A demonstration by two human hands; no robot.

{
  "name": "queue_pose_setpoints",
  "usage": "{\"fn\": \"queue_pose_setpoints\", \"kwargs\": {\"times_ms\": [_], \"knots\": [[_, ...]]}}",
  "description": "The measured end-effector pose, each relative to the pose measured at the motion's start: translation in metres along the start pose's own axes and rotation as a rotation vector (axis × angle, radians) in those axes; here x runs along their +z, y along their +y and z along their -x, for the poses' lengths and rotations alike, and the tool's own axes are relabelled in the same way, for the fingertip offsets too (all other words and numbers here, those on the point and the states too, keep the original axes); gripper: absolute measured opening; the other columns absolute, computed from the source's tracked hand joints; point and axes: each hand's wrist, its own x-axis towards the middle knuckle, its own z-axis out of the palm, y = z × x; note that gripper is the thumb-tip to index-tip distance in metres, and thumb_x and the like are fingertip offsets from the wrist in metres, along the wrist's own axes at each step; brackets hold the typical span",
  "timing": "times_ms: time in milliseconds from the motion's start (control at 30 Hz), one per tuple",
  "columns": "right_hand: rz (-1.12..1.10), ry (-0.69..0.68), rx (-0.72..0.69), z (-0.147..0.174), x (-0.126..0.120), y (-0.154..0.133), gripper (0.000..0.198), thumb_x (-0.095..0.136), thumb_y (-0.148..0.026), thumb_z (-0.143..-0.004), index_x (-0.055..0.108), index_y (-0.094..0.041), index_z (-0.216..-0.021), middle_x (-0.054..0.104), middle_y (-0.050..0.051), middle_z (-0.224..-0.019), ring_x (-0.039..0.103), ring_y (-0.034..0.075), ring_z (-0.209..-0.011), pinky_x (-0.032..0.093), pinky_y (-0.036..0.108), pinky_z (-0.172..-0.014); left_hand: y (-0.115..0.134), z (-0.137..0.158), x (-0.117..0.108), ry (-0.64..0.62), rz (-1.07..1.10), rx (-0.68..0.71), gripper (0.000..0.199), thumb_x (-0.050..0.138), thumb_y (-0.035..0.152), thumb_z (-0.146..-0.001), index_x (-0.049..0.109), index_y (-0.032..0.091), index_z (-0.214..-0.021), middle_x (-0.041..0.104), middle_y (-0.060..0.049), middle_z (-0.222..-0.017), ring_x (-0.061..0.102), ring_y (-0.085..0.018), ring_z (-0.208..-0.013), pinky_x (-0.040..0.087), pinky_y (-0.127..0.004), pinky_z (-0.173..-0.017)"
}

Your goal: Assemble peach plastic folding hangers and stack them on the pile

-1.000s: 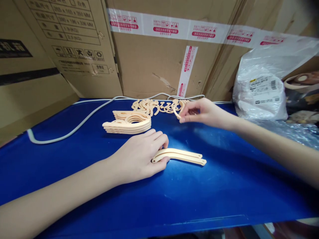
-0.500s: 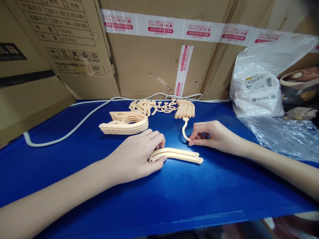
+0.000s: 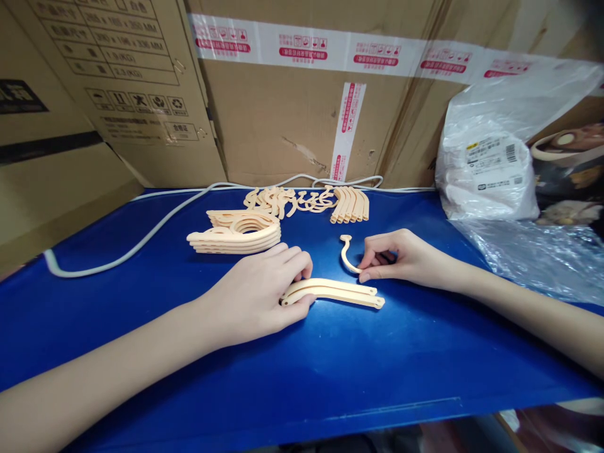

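Cream plastic hanger arms (image 3: 337,293), two side by side, lie on the blue tabletop, their left ends between the thumb and fingers of my left hand (image 3: 264,296). My right hand (image 3: 396,257) pinches the tip of a curved cream hanger hook (image 3: 348,259) between thumb and fingers. The hook's flat, widened end points away from me, beyond the arms and apart from them. Just past my left hand sits a stack of folded cream hangers (image 3: 236,239).
Loose hooks (image 3: 276,201) lie in a pile at the back, beside a row of hanger arms (image 3: 350,204). A white cable (image 3: 155,229) runs along the left and back. Cardboard boxes (image 3: 292,113) wall the rear; a plastic-wrapped package (image 3: 491,167) stands at the right.
My right hand has drawn the hook slightly towards me and left, away from the row of arms, and its angle has turned. My left hand stays on the two arms.
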Motion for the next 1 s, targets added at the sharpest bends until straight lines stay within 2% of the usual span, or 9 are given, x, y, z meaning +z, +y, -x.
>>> {"fn": "queue_pose_setpoints", "kwargs": {"times_ms": [200,500,600,700,767,833,1000], "knots": [[-0.013,-0.032,-0.021,-0.001,-0.002,-0.003,0.032,0.073,-0.052,-0.076,0.07,-0.02,-0.078,0.06,-0.002,-0.067,0.047,0.011,-0.059,0.034,0.026,-0.053,0.003,0.001,-0.003,-0.02,-0.007,-0.008,0.011,0.053,0.03,-0.089,0.051,0.019,-0.087,0.053,0.0,-0.08,0.049,-0.018,-0.076,0.033,-0.031,-0.066],[-0.014,-0.041,-0.026,-0.001,-0.001,-0.006,0.035,0.074,-0.052,-0.075,0.07,-0.018,-0.076,0.06,-0.002,-0.067,0.045,0.01,-0.057,0.033,0.025,-0.053,0.0,0.002,-0.001,-0.002,0.002,0.011,0.012,0.053,0.031,-0.088,0.052,0.019,-0.087,0.053,0.0,-0.08,0.049,-0.018,-0.076,0.033,-0.031,-0.065],[0.035,0.0,-0.047,-0.005,-0.007,-0.01,0.035,0.071,-0.052,-0.078,0.071,-0.017,-0.081,0.063,0.0,-0.066,0.047,0.011,-0.057,0.034,0.026,-0.053,0.0,0.003,0.0,-0.003,0.005,0.01,0.012,0.053,0.031,-0.088,0.052,0.019,-0.086,0.053,0.001,-0.079,0.049,-0.017,-0.075,0.032,-0.031,-0.065],[0.18,0.125,-0.091,-0.02,-0.023,-0.014,0.034,0.063,-0.05,-0.086,0.073,-0.017,-0.085,0.068,0.003,-0.073,0.055,0.014,-0.065,0.037,0.026,-0.058,0.0,0.003,-0.001,-0.002,0.011,0.01,0.012,0.054,0.031,-0.087,0.052,0.019,-0.086,0.053,0.001,-0.079,0.049,-0.018,-0.076,0.032,-0.03,-0.065],[0.36,0.172,-0.131,-0.037,-0.036,-0.014,0.03,0.059,-0.045,-0.089,0.074,-0.019,-0.09,0.069,0.003,-0.076,0.056,0.014,-0.065,0.037,0.027,-0.059,-0.001,0.003,-0.001,0.002,0.013,0.008,0.012,0.054,0.031,-0.087,0.052,0.019,-0.087,0.053,0.001,-0.079,0.049,-0.018,-0.076,0.032,-0.03,-0.065],[0.555,0.202,-0.113,-0.059,-0.049,-0.011,0.028,0.058,-0.043,-0.089,0.075,-0.02,-0.091,0.069,0.002,-0.075,0.056,0.014,-0.063,0.035,0.027,-0.058,-0.001,0.003,0.0,0.004,0.013,0.008,0.012,0.053,0.032,-0.088,0.052,0.02,-0.087,0.053,0.001,-0.08,0.049,-0.018,-0.076,0.032,-0.03,-0.065],[0.813,0.105,-0.083,-0.115,-0.058,-0.001,0.032,0.057,-0.045,-0.088,0.074,-0.021,-0.1,0.071,0.006,-0.097,0.062,0.02,-0.085,0.037,0.028,-0.066,-0.004,0.004,0.0,0.023,0.009,0.021,0.011,0.052,0.031,-0.088,0.051,0.02,-0.086,0.054,0.001,-0.08,0.049,-0.018,-0.076,0.032,-0.03,-0.065]]}}
